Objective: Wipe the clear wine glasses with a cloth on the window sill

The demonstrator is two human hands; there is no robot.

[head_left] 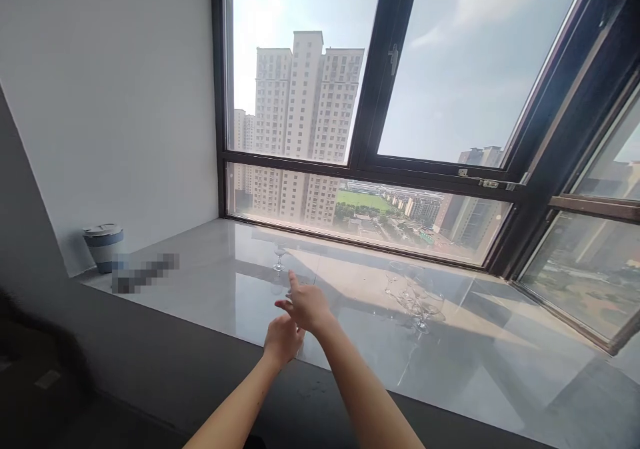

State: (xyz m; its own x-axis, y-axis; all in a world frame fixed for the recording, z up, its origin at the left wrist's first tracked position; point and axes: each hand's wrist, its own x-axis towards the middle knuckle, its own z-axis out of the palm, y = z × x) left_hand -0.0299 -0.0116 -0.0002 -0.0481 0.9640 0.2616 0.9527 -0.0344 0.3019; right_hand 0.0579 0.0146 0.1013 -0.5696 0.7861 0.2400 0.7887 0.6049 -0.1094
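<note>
My left hand (283, 339) is closed over the front edge of the grey windowsill (200, 302), with its fingers mostly turned away from me. Close above and to its right is my right hand (309, 306), its index finger reaching forward and the other fingers curled. A faint clear shape shows around the fingers, too indistinct to name. Beyond the fingertips a clear stemmed glass (279, 259) stands upright on the sill. To the right is a group of several clear stemmed glasses (423, 309), whose outlines overlap.
At the left end of the sill stands a lidded blue and white cup (104, 247) against the wall (125, 102), with a blurred-out patch beside it. Dark-framed windows (370, 162) rise behind the sill. The sill's front edge drops off toward me.
</note>
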